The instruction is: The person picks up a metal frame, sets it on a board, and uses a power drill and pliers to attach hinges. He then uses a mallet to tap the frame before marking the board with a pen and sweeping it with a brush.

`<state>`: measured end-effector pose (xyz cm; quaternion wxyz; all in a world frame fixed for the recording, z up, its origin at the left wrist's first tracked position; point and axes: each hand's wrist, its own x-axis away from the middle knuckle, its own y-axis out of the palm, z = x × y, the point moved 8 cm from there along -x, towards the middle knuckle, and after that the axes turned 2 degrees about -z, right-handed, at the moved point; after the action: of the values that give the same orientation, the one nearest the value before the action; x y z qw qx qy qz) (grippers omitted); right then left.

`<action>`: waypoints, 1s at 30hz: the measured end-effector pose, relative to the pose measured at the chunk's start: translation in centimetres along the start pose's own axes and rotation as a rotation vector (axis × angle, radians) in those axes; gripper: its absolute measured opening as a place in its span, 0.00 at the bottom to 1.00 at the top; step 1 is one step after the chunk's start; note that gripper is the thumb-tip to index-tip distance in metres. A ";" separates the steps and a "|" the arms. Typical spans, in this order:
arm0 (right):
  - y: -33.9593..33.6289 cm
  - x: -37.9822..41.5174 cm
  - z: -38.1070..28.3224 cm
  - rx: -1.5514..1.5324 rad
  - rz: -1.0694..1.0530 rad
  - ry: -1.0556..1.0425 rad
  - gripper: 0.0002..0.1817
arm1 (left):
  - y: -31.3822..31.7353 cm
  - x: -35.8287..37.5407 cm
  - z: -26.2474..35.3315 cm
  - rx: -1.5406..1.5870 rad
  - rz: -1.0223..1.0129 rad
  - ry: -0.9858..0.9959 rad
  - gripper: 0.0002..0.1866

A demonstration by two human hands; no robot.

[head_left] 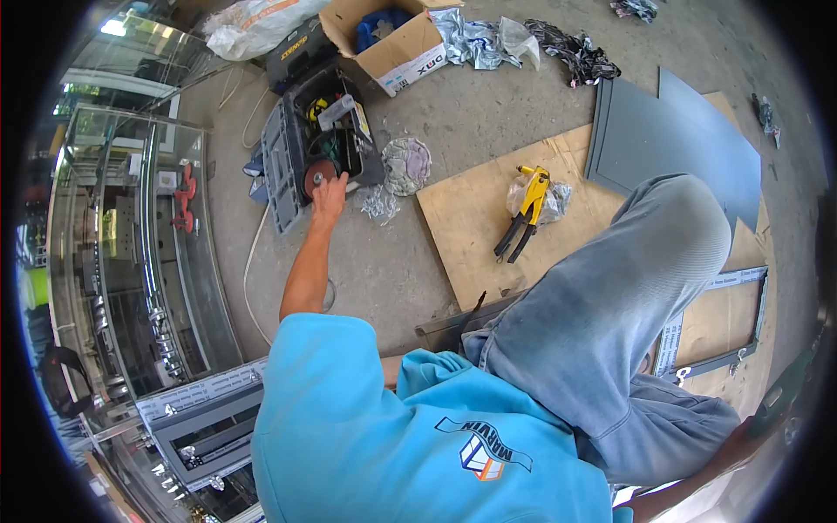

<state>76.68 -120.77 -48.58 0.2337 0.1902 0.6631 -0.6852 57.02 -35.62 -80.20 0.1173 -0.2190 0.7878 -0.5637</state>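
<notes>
Glass panels [113,227] stand at the far left, with a tape-edged grey frame [214,392] near their lower end. Next comes the open toolbox [373,166] on the concrete floor; at its near left corner sits a reddish-brown disc [314,172] with a metal hub. The person's left hand [328,200] reaches in, half open, fingers slightly curled at the disc's lower right; whether it grips or only touches cannot be told. The disc looks stiff, light and rough-faced, perhaps brittle if bent, so the rim or hub seems the sounder hold. Farther right, a yellow riveter [534,196] lies towards the left edge of a plywood board [462,209], and grey sheets [663,148] cover the board's far right corner. The right forearm [697,475] runs off lower right; the right hand cannot be made out.
</notes>
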 end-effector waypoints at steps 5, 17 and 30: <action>0.1 -1.5 -2.2 -0.041 -0.030 -0.078 0.32 | 0.9 -5.3 -2.2 0.037 -0.001 -0.079 0.10; -0.5 -1.9 -2.2 0.142 -0.005 -0.081 0.32 | 12.3 4.0 1.2 0.995 0.038 -1.003 0.48; 1.1 -1.9 -0.7 0.203 -0.105 0.031 0.35 | 14.9 0.8 4.2 0.828 -0.124 -0.579 0.11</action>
<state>78.84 -119.95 -48.44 0.1670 0.1885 0.6027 -0.7572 54.99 -35.50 -95.54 0.3741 -0.3480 0.4188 -0.7507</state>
